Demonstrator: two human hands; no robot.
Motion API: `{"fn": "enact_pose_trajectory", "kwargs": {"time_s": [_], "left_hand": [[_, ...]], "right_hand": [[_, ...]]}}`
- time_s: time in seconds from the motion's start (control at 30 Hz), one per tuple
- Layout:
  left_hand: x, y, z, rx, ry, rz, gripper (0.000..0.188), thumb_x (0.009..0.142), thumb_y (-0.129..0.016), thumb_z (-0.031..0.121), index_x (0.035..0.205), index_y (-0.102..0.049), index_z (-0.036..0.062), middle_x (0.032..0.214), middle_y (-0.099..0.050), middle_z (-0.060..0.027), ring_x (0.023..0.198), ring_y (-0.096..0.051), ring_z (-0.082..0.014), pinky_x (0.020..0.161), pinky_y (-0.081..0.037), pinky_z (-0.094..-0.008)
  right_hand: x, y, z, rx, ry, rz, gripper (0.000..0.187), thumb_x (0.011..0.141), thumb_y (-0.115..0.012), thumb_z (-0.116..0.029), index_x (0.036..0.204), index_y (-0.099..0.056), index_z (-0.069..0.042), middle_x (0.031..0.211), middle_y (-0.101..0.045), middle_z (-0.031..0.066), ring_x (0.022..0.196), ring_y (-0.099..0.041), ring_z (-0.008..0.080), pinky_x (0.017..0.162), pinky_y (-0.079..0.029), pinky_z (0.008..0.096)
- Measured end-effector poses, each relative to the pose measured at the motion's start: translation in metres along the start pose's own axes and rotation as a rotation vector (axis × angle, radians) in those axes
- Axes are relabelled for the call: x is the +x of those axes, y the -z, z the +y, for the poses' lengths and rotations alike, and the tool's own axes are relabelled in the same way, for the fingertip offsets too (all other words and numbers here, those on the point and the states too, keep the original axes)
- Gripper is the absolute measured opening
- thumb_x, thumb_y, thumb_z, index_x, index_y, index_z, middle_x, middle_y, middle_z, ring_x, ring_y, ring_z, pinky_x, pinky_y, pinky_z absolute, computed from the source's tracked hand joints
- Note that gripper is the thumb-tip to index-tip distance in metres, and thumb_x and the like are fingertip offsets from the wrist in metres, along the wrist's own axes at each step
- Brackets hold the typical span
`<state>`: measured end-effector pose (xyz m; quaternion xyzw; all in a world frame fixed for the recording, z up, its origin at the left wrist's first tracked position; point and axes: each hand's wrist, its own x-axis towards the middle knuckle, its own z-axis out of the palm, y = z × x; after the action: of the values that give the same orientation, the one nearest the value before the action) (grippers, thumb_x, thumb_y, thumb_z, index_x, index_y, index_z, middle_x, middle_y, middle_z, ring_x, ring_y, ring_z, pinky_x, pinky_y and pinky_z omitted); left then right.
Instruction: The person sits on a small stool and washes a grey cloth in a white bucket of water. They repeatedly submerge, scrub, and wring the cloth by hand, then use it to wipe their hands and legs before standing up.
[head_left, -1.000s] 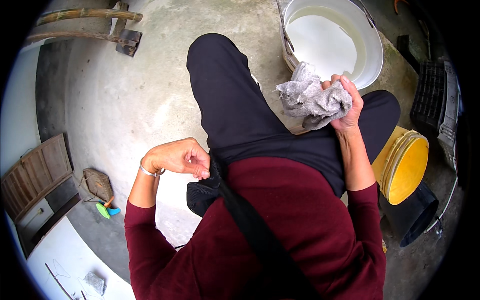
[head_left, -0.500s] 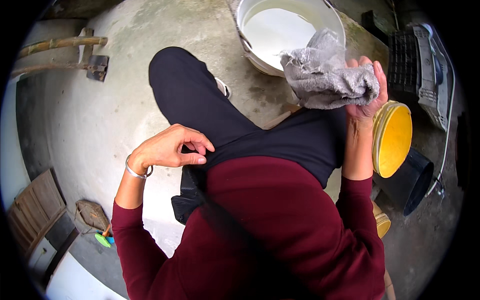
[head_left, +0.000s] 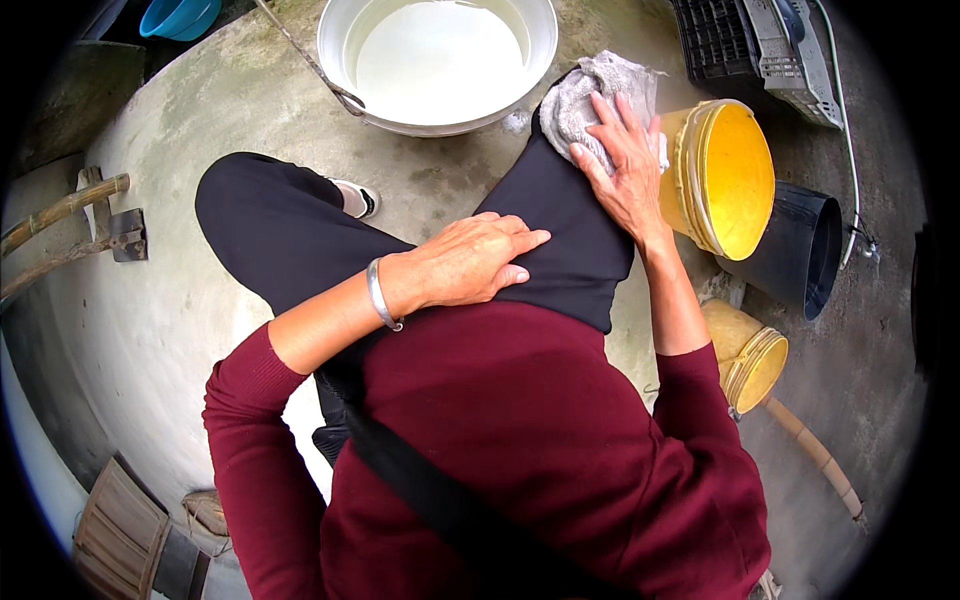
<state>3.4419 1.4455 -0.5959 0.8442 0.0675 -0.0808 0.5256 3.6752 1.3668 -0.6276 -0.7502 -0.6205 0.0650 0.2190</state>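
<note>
A grey, frayed cloth [head_left: 578,108] lies over my right knee, on the dark trousers [head_left: 545,215]. My right hand [head_left: 626,165] is laid on it, fingers stretched and apart, pressing it to the leg rather than gripping it. My left hand [head_left: 468,258], with a silver bangle [head_left: 378,290] at the wrist, rests on the top of my thigh. Its index finger and thumb point right, the other fingers bend a little, and it holds nothing. Beyond my knees stands a wide metal basin [head_left: 350,85] with cloudy whitish liquid [head_left: 440,50] in it.
Close to my right arm are a yellow bucket [head_left: 690,175], a black bucket [head_left: 775,245] and a smaller yellow container [head_left: 735,345] with a pole beside it. Plastic crates [head_left: 735,45] stand far right. Wooden poles [head_left: 65,215] jut in at left; blue basins [head_left: 180,18] sit far left.
My right hand has brought the cloth from the air down onto my right knee. My left hand has shifted right across my lap. The view has also shifted, showing more at right.
</note>
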Motion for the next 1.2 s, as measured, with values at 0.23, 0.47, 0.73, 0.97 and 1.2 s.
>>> {"fn": "enact_pose_trajectory", "kwargs": {"time_s": [0.23, 0.47, 0.73, 0.97, 1.2], "left_hand": [[0.013, 0.007, 0.002, -0.021, -0.045, 0.027, 0.039, 0.078, -0.057, 0.001, 0.117, -0.054, 0.0037, 0.093, -0.055, -0.0133, 0.084, -0.054, -0.0323, 0.073, -0.044, -0.039], [0.013, 0.003, 0.005, 0.01, -0.055, -0.048, 0.036, 0.08, -0.05, -0.003, 0.115, -0.056, 0.0043, 0.076, -0.051, -0.015, 0.072, -0.054, -0.0335, 0.065, -0.043, -0.042], [0.007, -0.001, -0.012, -0.068, 0.054, -0.05, 0.045, 0.08, -0.055, -0.001, 0.124, -0.051, 0.0068, 0.077, -0.051, -0.014, 0.072, -0.051, -0.0309, 0.068, -0.041, -0.0392], [0.013, 0.002, -0.005, -0.062, 0.063, -0.112, 0.044, 0.079, -0.057, 0.0, 0.122, -0.053, 0.0069, 0.076, -0.05, -0.0139, 0.074, -0.051, -0.0307, 0.071, -0.042, -0.0386], [0.021, 0.013, 0.01, -0.081, 0.001, -0.243, 0.045, 0.081, -0.053, -0.002, 0.123, -0.053, 0.0146, 0.077, -0.049, -0.0127, 0.075, -0.051, -0.0301, 0.069, -0.041, -0.0397]], "right_hand": [[0.051, -0.012, 0.073, 0.119, -0.118, 0.15, 0.045, 0.085, -0.057, -0.038, 0.123, -0.054, -0.013, 0.119, -0.056, 0.0175, 0.121, -0.044, 0.0312, 0.105, -0.023, 0.0446], [0.061, -0.001, 0.144, 0.762, -0.564, 0.332, 0.038, 0.089, -0.054, -0.033, 0.101, -0.06, 0.002, 0.087, -0.062, 0.0061, 0.08, -0.055, 0.0117, 0.073, -0.045, 0.0256], [-0.038, 0.063, -0.008, 0.674, -0.415, 0.168, 0.029, 0.089, -0.054, -0.019, 0.111, -0.058, 0.0, 0.109, -0.061, 0.0122, 0.103, -0.056, 0.0187, 0.092, -0.041, 0.0318], [-0.066, 0.023, -0.012, 0.14, 0.029, -0.099, 0.021, 0.076, -0.068, -0.023, 0.082, -0.054, -0.008, 0.123, -0.054, 0.0009, 0.13, -0.032, 0.0292, 0.103, -0.008, 0.0631], [-0.001, -0.012, 0.054, 0.371, -0.187, 0.35, 0.025, 0.08, -0.065, -0.013, 0.1, -0.057, -0.002, 0.111, -0.059, 0.0142, 0.121, -0.045, 0.0299, 0.105, -0.027, 0.0431]]}}
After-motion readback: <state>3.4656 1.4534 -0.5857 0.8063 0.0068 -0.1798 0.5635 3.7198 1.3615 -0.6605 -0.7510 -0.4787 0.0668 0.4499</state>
